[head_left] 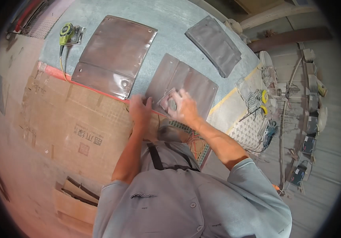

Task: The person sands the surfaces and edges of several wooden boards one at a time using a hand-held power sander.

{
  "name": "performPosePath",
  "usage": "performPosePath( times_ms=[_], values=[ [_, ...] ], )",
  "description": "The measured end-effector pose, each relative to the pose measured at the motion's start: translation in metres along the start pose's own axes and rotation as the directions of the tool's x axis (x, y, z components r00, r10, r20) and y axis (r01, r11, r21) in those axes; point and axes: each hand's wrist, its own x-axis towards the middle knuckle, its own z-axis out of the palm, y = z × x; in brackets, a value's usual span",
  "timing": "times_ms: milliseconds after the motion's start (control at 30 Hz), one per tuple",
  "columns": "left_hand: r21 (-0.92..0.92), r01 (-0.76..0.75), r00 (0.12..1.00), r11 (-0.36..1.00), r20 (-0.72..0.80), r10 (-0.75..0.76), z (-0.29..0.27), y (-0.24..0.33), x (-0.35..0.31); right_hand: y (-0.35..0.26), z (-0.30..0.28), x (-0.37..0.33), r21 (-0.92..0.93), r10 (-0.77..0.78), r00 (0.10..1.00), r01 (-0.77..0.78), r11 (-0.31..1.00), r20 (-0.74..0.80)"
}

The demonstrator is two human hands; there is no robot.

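Note:
A brownish-grey flat panel (194, 84) with small corner holes lies at a slant near the table's front edge. My right hand (184, 107) is closed round a small tool with a rounded grey-green top (172, 104) and a flat square base, which rests on the panel's near part. Fingers partly cover this tool, so its exact kind is unclear. At the panel's near left corner is my left hand (140, 111), blurred by motion; whether it grips the edge does not show. A larger glossy brown panel (115, 51) lies to the left.
Farther right lies a stack of dark grey panels (215, 45). A green power sander (66, 33) with a cord sits at the table's left. Cardboard (71, 127) covers the area left of me. Grey gloves (254, 100) and a teal power tool (270, 131) lie on the right.

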Motion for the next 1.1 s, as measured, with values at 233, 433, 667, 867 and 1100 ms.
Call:
performPosePath(
  times_ms=[233, 433, 667, 867, 1100],
  values=[
    [0.288, -0.44, 0.88, 0.85, 0.329, 0.344, 0.043, 0.006, 0.053, 0.034, -0.014, 0.008, -0.03, 0.103, 0.993, -0.105, 0.994, -0.054],
    [0.267, -0.409, 0.894, 0.873, 0.308, 0.325, 0.051, -0.002, 0.053, 0.025, -0.009, -0.032, -0.075, 0.016, 0.994, -0.008, 0.997, 0.109],
    [0.26, -0.418, 0.892, 0.87, 0.298, 0.34, 0.044, 0.008, 0.052, 0.077, -0.028, -0.008, -0.023, 0.152, 0.982, -0.155, 0.988, -0.113],
    [0.275, -0.422, 0.888, 0.864, 0.32, 0.332, 0.04, 0.015, 0.052, 0.057, -0.018, -0.074, -0.024, -0.063, 0.984, 0.068, 0.997, 0.165],
    [0.305, -0.433, 0.882, 0.848, 0.337, 0.329, 0.041, 0.015, 0.054, 0.109, -0.044, -0.072, -0.021, 0.219, 0.976, -0.219, 0.975, -0.021]
  ],
)
